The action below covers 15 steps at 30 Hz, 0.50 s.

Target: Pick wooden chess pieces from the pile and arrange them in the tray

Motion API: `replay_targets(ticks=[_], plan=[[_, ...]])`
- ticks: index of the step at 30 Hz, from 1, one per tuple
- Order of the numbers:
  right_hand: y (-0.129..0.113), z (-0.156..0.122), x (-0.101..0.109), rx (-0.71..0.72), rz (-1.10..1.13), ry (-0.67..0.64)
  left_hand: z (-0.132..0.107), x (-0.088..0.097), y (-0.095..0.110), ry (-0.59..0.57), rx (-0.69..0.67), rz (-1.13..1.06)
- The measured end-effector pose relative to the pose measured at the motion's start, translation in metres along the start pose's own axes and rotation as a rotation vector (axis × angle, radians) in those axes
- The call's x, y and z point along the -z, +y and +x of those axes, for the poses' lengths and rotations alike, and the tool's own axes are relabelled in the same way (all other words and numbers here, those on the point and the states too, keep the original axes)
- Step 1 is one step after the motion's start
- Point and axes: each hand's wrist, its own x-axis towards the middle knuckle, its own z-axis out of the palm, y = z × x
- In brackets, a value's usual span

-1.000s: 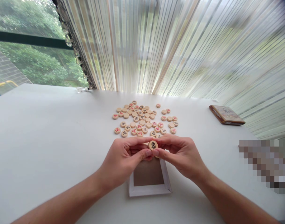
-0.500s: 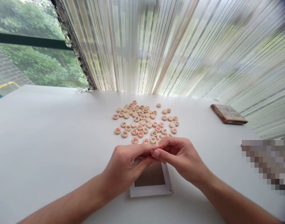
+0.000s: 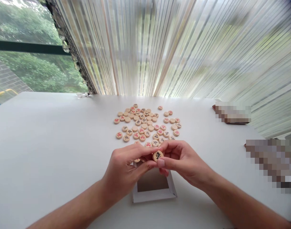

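Observation:
A round wooden Chinese chess piece (image 3: 158, 156) with a black character faces me, pinched between the fingertips of both hands. My left hand (image 3: 128, 163) is closed on its left side, thumb below and fingers above. From the right, my right hand (image 3: 178, 157) grips the same piece with thumb and forefinger. Below the hands lies a shallow open box tray (image 3: 155, 194) with white walls and a brown floor; its far part is hidden. Beyond them, many more chess pieces (image 3: 142, 137) are spread on the white table, some showing red or black characters, others blank side up.
A flat box (image 3: 236, 121), partly blurred out, lies at the table's right rear. Another blurred object (image 3: 271, 162) is nearer on the right. A string curtain (image 3: 145, 47) hangs behind the table (image 3: 52, 143), with a window at the left.
The chess piece in my fingers has turned so that its black character now shows. Both hands stay over the tray, and the view has shifted slightly.

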Motion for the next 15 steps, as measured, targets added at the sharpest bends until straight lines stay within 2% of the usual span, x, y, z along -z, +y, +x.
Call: replay_targets(ticks=[6,15], plan=[[-0.0024,0.0008,-0.0014,-0.063,0.051,-0.004,-0.0024,0.0008,-0.0034,-0.043,-0.147,0.067],[-0.0047,-0.0014,-0.0028,-0.027,-0.011,0.040,0.0005,0.0001,-0.0012,-0.070,-0.103,0.043]])
